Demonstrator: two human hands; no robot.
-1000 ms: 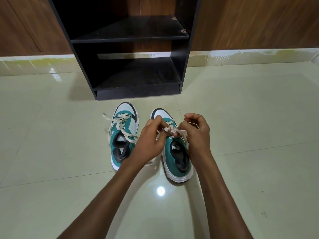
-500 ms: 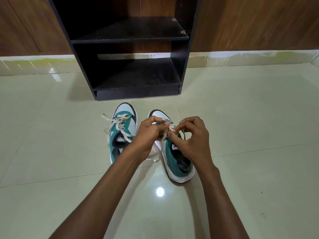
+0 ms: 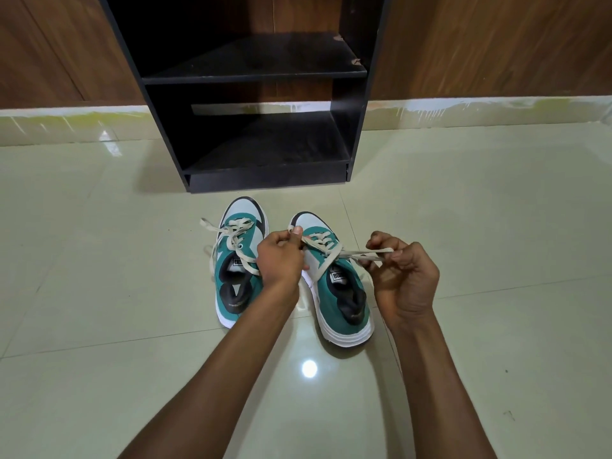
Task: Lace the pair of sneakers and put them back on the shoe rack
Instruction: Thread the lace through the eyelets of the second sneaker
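Note:
Two teal-and-white sneakers stand side by side on the floor, toes toward the rack. The left sneaker (image 3: 239,260) has its cream lace lying loose over the tongue and out to the left. Over the right sneaker (image 3: 334,286), my left hand (image 3: 280,256) pinches one end of its cream lace (image 3: 331,251) near the toe. My right hand (image 3: 402,276) grips the other end and holds it stretched out to the right. The black shoe rack (image 3: 255,127) stands just beyond the sneakers with both shelves bare.
Glossy pale floor tiles (image 3: 480,226) spread all around. A wooden wall (image 3: 496,44) with a pale skirting strip runs behind the rack. A bright lamp reflection (image 3: 309,368) shows on the tile between my forearms.
My hands were close together over the right sneaker's laces. They have drawn apart, the right hand moving out to the right, and the lace now runs taut between them.

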